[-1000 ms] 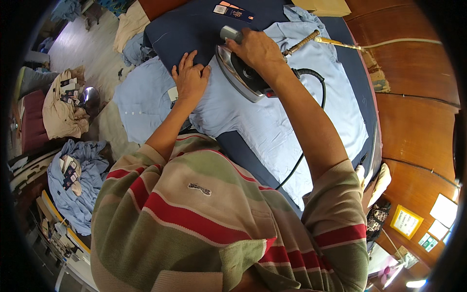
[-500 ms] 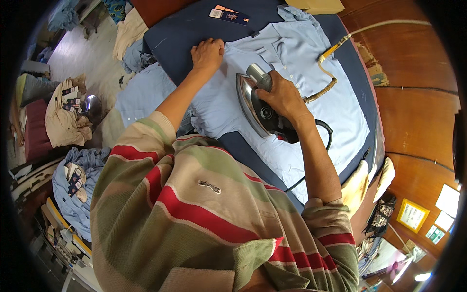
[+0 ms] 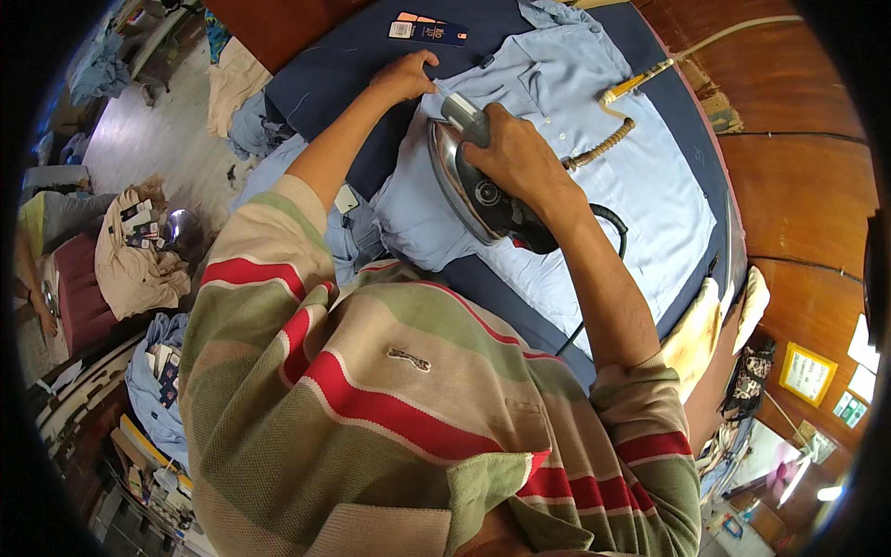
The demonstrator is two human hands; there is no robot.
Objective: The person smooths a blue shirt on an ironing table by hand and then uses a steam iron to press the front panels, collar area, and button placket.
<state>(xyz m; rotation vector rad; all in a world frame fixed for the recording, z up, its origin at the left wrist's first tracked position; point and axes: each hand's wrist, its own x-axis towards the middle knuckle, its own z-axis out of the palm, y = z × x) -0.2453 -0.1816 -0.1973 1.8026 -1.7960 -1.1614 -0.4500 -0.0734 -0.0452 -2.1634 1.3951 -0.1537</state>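
Note:
A light blue button-front shirt (image 3: 640, 213) lies spread over the dark blue padded ironing table (image 3: 325, 70). My right hand (image 3: 520, 158) is wrapped around the handle of a steam iron (image 3: 450, 167), whose soleplate is down on the shirt's left part, near the sleeve. At the shirt's upper left edge, my left hand (image 3: 406, 78) has its fingers curled in and appears to pinch the fabric; the fingertips are partly hidden. Dark blue and orange hang tags (image 3: 429, 30) lie on the table beyond that hand.
A coiled brown hose (image 3: 603, 146) with a yellow section crosses the shirt's right side. The iron's black cord (image 3: 611, 219) loops beside my right forearm. Wooden panelling (image 3: 789, 204) stands along the right. Folded beige garments (image 3: 139, 251) lie at the left, blue ones (image 3: 162, 390) below.
The iron in my right hand has slid left and slightly farther away over the shirt. My left hand has shifted a little farther away and turned along the shirt's edge.

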